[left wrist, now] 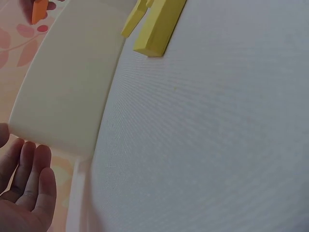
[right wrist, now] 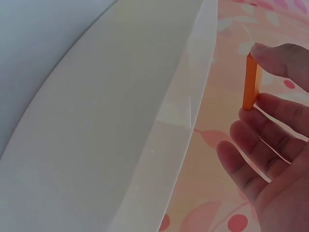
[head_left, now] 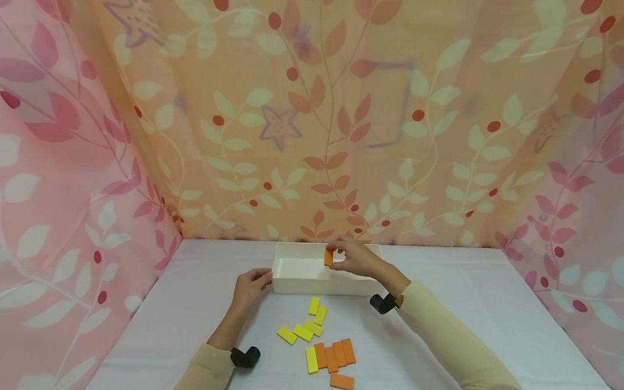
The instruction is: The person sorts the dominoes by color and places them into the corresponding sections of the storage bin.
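A white rectangular box (head_left: 299,286), open at the top, stands near the back of the table. My right hand (head_left: 358,259) is over the box and pinches an orange block (head_left: 329,257) on end between thumb and fingertips. In the right wrist view the same thin orange block (right wrist: 251,83) shows above the box's rim, with the remaining fingers spread below. My left hand (head_left: 251,288) is at the box's left end. The left wrist view has its fingertips (left wrist: 42,153) right at that end wall, the fingers only slightly bent.
In front of the box, several yellow blocks (head_left: 286,335) lie loosely scattered on the white-covered table (head_left: 195,303). Nearer me, a yellow block (head_left: 311,360) lies beside a row of orange blocks (head_left: 337,353), and one more orange block (head_left: 342,382) is below them. Patterned curtains (head_left: 312,135) enclose the table.
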`<state>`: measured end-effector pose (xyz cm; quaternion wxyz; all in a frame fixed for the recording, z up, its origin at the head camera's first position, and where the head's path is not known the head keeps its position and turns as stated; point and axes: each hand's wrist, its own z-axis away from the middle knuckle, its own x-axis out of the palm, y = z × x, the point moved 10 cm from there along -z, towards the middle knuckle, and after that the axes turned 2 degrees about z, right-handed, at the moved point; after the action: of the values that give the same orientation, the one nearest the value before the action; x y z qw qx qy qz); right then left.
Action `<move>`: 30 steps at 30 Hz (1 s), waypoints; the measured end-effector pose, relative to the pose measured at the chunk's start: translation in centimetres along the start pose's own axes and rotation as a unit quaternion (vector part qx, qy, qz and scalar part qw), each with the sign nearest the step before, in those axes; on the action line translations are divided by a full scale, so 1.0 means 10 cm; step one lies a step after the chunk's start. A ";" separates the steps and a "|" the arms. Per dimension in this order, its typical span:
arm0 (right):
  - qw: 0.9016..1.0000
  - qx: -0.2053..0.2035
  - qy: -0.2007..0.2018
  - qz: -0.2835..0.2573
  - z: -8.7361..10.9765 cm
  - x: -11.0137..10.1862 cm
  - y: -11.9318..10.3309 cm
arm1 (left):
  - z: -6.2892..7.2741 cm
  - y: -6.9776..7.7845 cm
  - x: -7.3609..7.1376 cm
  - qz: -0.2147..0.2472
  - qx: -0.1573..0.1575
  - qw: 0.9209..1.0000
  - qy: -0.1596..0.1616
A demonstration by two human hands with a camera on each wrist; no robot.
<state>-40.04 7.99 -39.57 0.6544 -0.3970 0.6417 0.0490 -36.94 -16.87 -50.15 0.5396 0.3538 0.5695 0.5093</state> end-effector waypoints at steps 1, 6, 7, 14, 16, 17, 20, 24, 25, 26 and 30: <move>1.000 0.001 -0.003 -0.002 -0.02 0.02 0.00 | 0.00 -0.01 0.00 -0.001 -0.001 1.000 0.001; 1.000 0.010 -0.026 0.005 -0.14 0.09 -0.03 | -0.01 -0.02 -0.01 -0.008 0.001 1.000 0.003; 0.999 0.011 -0.032 0.007 -0.16 0.11 -0.04 | -0.01 -0.02 -0.02 -0.011 0.000 1.000 0.006; 0.998 0.013 -0.054 0.021 -0.32 0.24 -0.08 | 0.02 0.03 -0.02 -0.024 0.016 1.000 0.011; 0.998 0.012 -0.056 0.023 -0.37 0.27 -0.09 | 0.02 0.04 -0.02 -0.026 0.016 0.999 0.011; 0.998 0.011 -0.057 0.024 -0.39 0.29 -0.10 | 0.02 0.03 -0.02 -0.025 0.016 0.999 0.011; 0.998 0.009 -0.058 0.029 -0.44 0.34 -0.12 | 0.03 0.04 -0.01 -0.026 0.018 0.999 0.010; 0.997 0.012 -0.069 0.028 -0.50 0.41 -0.14 | 0.03 0.05 0.01 -0.028 0.019 0.999 0.008; 0.997 0.011 -0.071 0.028 -0.52 0.43 -0.15 | 0.03 0.05 0.00 -0.030 0.021 0.999 0.008; 0.997 0.010 -0.074 0.027 -0.54 0.45 -0.17 | 0.03 0.06 0.00 -0.030 0.023 0.999 0.008; 0.997 -0.008 -0.074 0.026 -0.61 0.53 -0.24 | 0.03 0.07 -0.01 -0.029 0.026 0.999 0.010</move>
<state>-42.66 0.46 -42.28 0.6953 -0.3805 0.6015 0.1003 -36.73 -16.70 -49.42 0.5391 0.3454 0.5980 0.4821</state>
